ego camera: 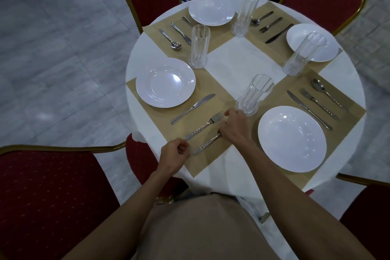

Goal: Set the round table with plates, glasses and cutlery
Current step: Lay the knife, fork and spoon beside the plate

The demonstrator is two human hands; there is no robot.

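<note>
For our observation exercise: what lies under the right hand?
The right hand lies over a utensil on the placemat. Only the handle shows; its head is covered, so its type cannot be told.

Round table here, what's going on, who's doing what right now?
A person is finishing laying the round table. All four placemats already carry a white plate, a glass and cutlery. On the near-left placemat, the knife and fork lie flat, and the right hand covers the head of a third utensil, apparently holding it. The left hand is curled beside the fork's handle end; whether it pinches anything is unclear.
</note>
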